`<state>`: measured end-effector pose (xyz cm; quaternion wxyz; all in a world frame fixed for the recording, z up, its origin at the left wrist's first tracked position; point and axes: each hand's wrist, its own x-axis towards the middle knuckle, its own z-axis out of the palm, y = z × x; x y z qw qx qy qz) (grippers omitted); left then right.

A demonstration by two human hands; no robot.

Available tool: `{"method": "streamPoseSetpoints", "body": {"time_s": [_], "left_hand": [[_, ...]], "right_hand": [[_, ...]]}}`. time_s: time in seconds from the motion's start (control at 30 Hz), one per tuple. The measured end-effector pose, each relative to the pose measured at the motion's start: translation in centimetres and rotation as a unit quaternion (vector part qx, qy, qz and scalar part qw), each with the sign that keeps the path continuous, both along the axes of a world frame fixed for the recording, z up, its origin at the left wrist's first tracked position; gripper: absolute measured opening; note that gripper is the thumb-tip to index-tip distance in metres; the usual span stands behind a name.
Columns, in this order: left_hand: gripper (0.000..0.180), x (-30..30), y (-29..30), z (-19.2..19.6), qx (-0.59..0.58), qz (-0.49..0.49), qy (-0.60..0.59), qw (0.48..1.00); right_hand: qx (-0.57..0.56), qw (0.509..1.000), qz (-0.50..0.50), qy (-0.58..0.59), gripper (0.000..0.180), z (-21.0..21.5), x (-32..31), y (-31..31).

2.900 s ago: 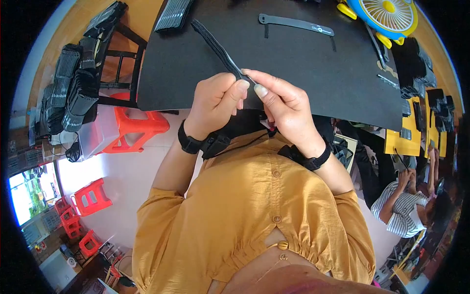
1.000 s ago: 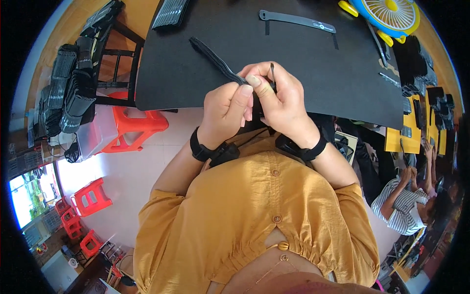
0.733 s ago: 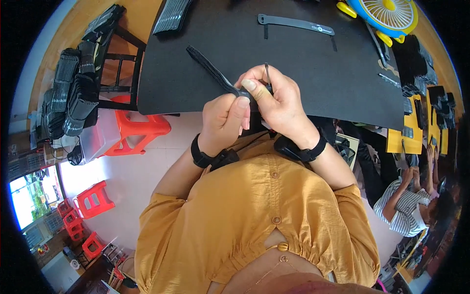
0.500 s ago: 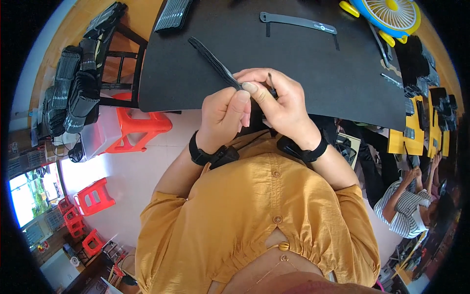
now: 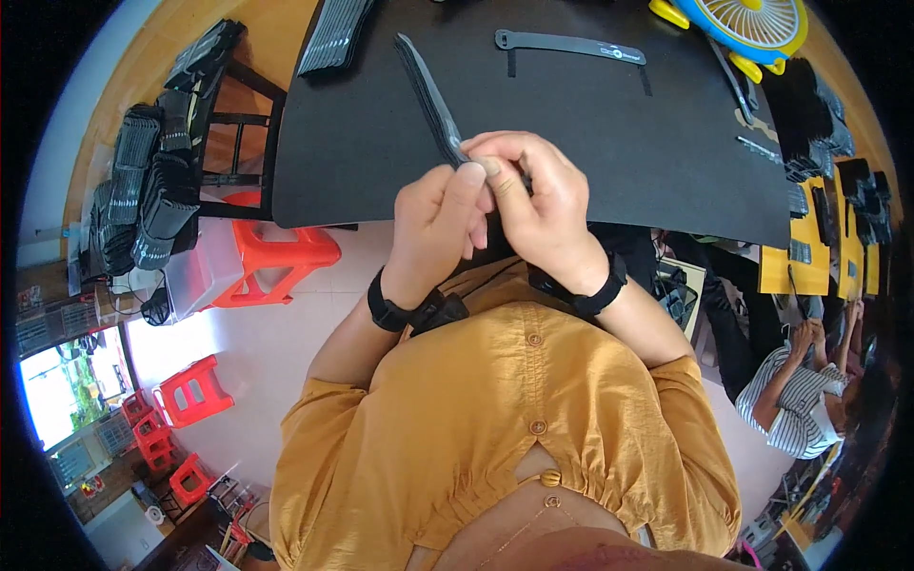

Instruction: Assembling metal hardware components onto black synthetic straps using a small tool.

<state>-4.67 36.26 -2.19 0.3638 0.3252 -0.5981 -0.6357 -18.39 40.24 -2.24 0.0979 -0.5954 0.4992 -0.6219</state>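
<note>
- Left hand (image 5: pixel 433 211): closed around the lower end of a dark strap bundle (image 5: pixel 430 100).
- Right hand (image 5: pixel 541 202): fingertips pinching the same end.
- The strap bundle: slanting leftward over the black table (image 5: pixel 619 143).

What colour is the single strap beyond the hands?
The strap is grey with white print; it shows best in the head view.

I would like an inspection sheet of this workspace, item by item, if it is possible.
Surface: black tabletop, with one loose strap lying toward the far side.
Job's things: layered strap bundle, held, its far end pointing away.
Clutter: strap stack far left, blue-yellow fan far right.
Grips: left grip and right grip closed on the bundle's near end.
Cables: possible cord, left; too small to tell.
Surroundings: red stool left, co-worker right.
</note>
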Motion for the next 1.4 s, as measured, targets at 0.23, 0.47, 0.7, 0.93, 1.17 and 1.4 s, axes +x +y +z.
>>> {"method": "streamPoseSetpoints", "body": {"time_s": [0.23, 0.47, 0.7, 0.93, 1.17, 1.4], "left_hand": [[0.029, 1.7, 0.7, -0.2, -0.107, -0.147, -0.091, 0.979], [0.027, -0.5, -1.3, 0.3, 0.047, -0.083, 0.014, 0.995], [0.022, -1.5, -0.9, 0.6, -0.032, -0.047, 0.035, 0.998], [0.029, -1.3, -0.1, 1.1, -0.098, -0.098, -0.111, 0.984], [0.024, 3.2, -1.8, 2.0, -0.193, -0.130, -0.268, 0.935], [0.029, 6.8, -7.8, -0.1, -0.219, 0.000, -0.275, 0.936]], "right_hand": [[0.067, 0.975, -0.032, -0.210, 0.014, 1.4, -3.0, -0.9], [0.126, 0.974, 0.120, -0.148, 0.017, 1.7, -2.3, 0.5], [0.034, 0.991, 0.128, -0.002, 0.026, 1.3, -2.1, 0.9], [0.156, 0.891, 0.125, -0.407, 0.025, 1.7, -3.2, 1.4], [-0.029, 0.864, 0.023, -0.502, 0.022, 1.3, -19.3, 2.8], [-0.076, 0.874, -0.084, -0.473, 0.025, 3.7, -19.9, 5.8]]}}
